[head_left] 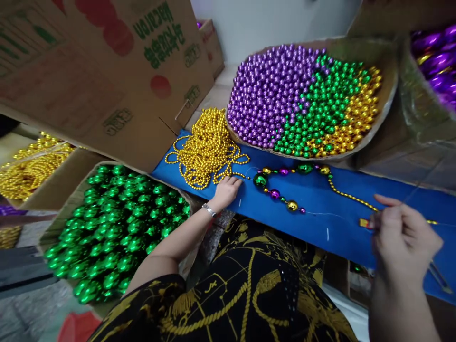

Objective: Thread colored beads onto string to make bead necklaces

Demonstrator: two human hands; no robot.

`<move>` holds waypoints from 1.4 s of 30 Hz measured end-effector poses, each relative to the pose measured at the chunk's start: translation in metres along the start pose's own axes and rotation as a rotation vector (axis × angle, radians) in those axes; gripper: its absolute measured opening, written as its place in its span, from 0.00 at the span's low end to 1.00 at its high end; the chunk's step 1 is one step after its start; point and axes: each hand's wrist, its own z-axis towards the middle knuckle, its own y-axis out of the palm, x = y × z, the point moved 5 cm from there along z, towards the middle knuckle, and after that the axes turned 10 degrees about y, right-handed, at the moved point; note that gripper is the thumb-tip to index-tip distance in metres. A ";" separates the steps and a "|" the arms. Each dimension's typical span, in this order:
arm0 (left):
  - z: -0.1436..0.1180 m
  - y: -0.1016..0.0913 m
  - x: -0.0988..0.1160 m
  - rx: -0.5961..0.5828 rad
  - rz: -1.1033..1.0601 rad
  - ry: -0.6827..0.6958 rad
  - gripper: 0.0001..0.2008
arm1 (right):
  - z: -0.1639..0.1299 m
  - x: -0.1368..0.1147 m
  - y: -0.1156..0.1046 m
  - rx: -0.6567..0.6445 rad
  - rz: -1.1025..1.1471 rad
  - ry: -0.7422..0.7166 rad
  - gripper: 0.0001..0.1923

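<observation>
My left hand rests on the blue table surface, fingertips pinching a gold strand at the edge of a pile of small gold bead chains. A partly strung necklace of green, purple and gold beads curves across the blue surface between my hands. My right hand is closed on the thin thread and a small yellow-red piece at the necklace's right end.
A cardboard tray behind the table holds purple, green and gold beads. A box of large green beads sits at my left. More gold chains lie far left. A big cardboard box overhangs. Purple beads are at top right.
</observation>
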 end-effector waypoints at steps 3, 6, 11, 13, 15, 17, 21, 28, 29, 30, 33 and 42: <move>0.006 -0.005 0.006 0.017 0.034 -0.027 0.13 | -0.003 0.000 -0.003 -0.038 0.019 0.014 0.16; 0.022 -0.037 0.021 0.254 -0.059 0.013 0.10 | -0.007 0.005 -0.003 -0.052 -0.006 0.060 0.16; 0.103 -0.097 0.065 0.592 -0.211 0.231 0.11 | -0.018 0.008 0.006 -0.103 -0.063 0.100 0.18; 0.138 -0.107 0.073 0.579 -0.177 0.232 0.12 | -0.021 0.006 0.009 -0.130 -0.075 0.077 0.17; 0.150 -0.115 0.070 0.557 -0.117 0.244 0.14 | -0.024 0.007 0.011 -0.171 -0.109 0.041 0.16; 0.129 -0.124 0.056 0.526 -0.023 0.256 0.19 | -0.027 0.009 0.012 -0.206 -0.143 0.001 0.16; 0.007 -0.132 -0.023 0.248 0.273 -0.039 0.17 | -0.028 0.020 0.017 -0.264 -0.141 -0.028 0.15; -0.226 -0.044 -0.153 -0.518 0.207 -0.874 0.25 | -0.023 0.018 0.045 -0.345 -0.123 -0.091 0.15; -0.237 -0.029 -0.157 -0.521 0.151 -0.911 0.30 | -0.022 0.016 0.048 -0.362 -0.126 -0.097 0.15; -0.244 -0.016 -0.160 -0.496 0.102 -0.933 0.35 | -0.023 0.014 0.051 -0.382 -0.130 -0.101 0.16; -0.247 0.005 -0.167 -0.424 0.049 -0.953 0.41 | -0.024 0.010 0.055 -0.409 -0.140 -0.113 0.16; -0.194 -0.099 -0.150 -0.198 0.061 -0.834 0.32 | -0.043 0.006 0.070 -0.507 -0.175 -0.200 0.14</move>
